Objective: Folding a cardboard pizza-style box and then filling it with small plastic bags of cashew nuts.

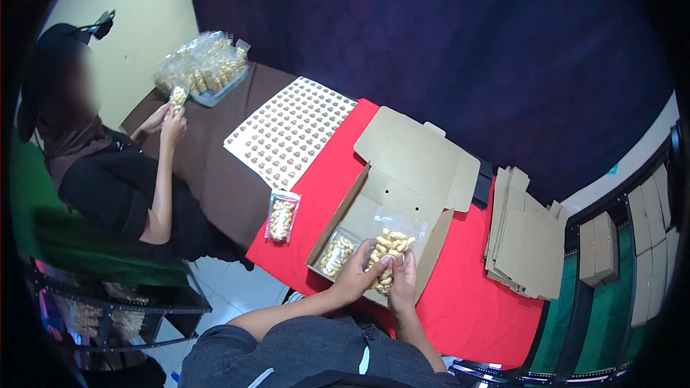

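Note:
Between my two hands is a clear pouch of pale yellow, curved snack pieces, held over the near part of an open brown cardboard box. My left hand grips the pouch from its left side. On the other side, my right hand is closed on it with the thumb in front. Inside the box, just left of my hands, lies a similar filled pouch. Another snack pouch rests on the red cloth, left of the box. My fingers partly hide the held pouch's lower half.
Flattened brown cardboard boxes are stacked at right, near shelves with folded boxes. Patterned paper sheets lie beyond the red cloth. At far left a co-worker holds a snack pouch beside a tub full of pouches.

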Tool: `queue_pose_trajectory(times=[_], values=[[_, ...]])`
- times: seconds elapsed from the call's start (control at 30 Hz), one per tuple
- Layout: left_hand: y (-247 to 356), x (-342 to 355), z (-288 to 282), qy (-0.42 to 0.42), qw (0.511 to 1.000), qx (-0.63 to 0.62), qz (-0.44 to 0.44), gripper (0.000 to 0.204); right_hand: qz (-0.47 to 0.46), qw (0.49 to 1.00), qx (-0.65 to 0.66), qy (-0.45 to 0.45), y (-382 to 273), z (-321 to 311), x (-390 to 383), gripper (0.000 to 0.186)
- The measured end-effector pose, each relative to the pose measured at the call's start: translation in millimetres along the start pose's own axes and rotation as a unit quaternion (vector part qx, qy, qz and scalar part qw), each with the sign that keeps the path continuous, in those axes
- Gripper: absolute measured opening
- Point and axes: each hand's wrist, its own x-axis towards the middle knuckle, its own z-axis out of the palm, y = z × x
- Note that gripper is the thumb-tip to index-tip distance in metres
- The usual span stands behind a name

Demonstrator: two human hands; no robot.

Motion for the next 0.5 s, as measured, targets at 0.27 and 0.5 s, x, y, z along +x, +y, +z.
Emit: queue_pose_trajectory(times=[0.27, 0.5], values=[[-12, 2, 1, -0.003, 0.997, 0.053, -0.048, 0.053, -0.009, 0.995, 0.001, 0.104, 11, -4, -10, 0.051], [-7, 4, 2, 0.037, 0.999, -0.007, 0.013, 0.036, -0.07, 0.997, -0.014, 0.025, 0, 8, 4, 0.04]])
